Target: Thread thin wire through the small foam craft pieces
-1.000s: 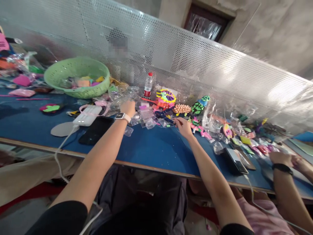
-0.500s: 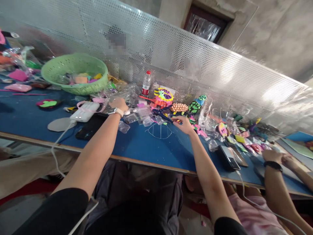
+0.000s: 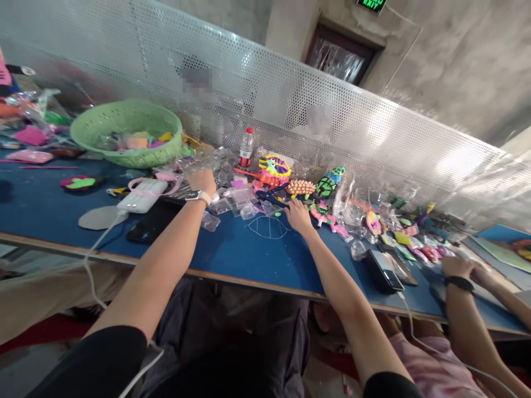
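My left hand (image 3: 203, 179), with a white watch (image 3: 198, 197) on its wrist, reaches into a heap of small clear bags (image 3: 238, 198); only the back of the hand shows and its fingers are hidden. My right hand (image 3: 296, 213) rests on the blue table (image 3: 249, 251) with fingers curled, its tips at a pair of dark blue scissors (image 3: 271, 196). Whether it grips them is unclear. A thin drawn outline (image 3: 267, 227) lies on the table just left of this hand.
A green basket (image 3: 126, 132) with foam pieces stands at the back left. A white power bank (image 3: 141, 194), black phone (image 3: 151, 224) and grey disc (image 3: 98, 217) lie left. Bottle (image 3: 246, 148), colourful foam toys (image 3: 274, 167) and perforated screen (image 3: 373, 132) stand behind. Another person's hands (image 3: 460, 270) work at the right.
My right hand has drawn back and lower, from the scissors' area to beside the drawn outline. My left hand stayed in the bags. The view shifted slightly.
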